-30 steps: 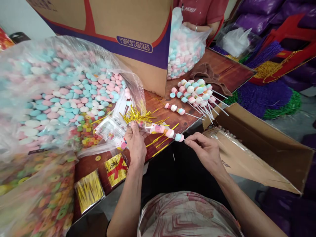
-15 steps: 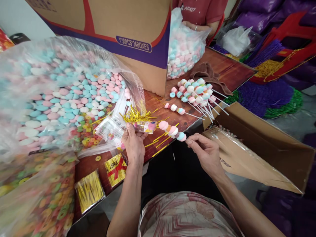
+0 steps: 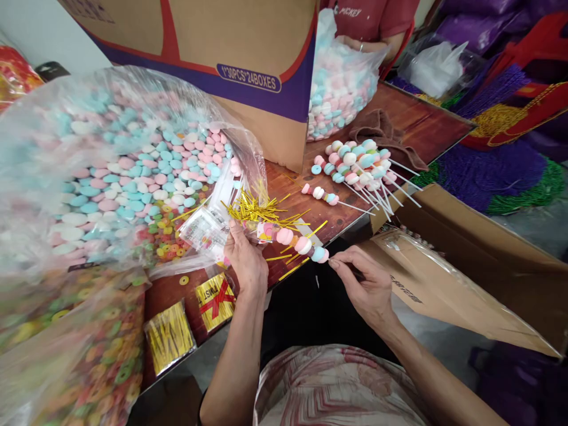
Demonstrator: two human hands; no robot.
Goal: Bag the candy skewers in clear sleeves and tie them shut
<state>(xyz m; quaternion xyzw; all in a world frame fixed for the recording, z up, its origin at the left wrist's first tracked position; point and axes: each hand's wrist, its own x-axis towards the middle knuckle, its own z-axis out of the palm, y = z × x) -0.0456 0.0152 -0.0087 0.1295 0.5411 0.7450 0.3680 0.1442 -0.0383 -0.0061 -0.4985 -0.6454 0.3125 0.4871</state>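
Observation:
Between finger and thumb, my right hand [image 3: 364, 284] grips the lower end of a candy skewer [image 3: 304, 245], threaded with pink, white and blue marshmallow-like candies and smaller gummies. My left hand [image 3: 246, 260] is closed on a small clear printed plastic bag [image 3: 265, 231]. The skewer's tip lies at the bag's mouth; how far inside is hard to tell. Gold twist ties [image 3: 255, 208] lie in a heap just beyond my left fingers. One finished-looking skewer [image 3: 319, 193] lies apart on the table, near a pile of similar skewers [image 3: 357, 160] with white sticks.
A large clear bag of candies [image 3: 133, 160] and a bag of gummy rings [image 3: 89, 355] cover the left. Twist-tie packs [image 3: 171, 337] lie at the table edge. A tall carton [image 3: 199, 59] stands behind, an open carton [image 3: 479, 260] at right. A person [image 3: 377, 23] sits opposite.
The skewer has moved left, so its tip now meets the bag's mouth, where before there was a gap. My right hand has come closer to my left; the view has shifted slightly.

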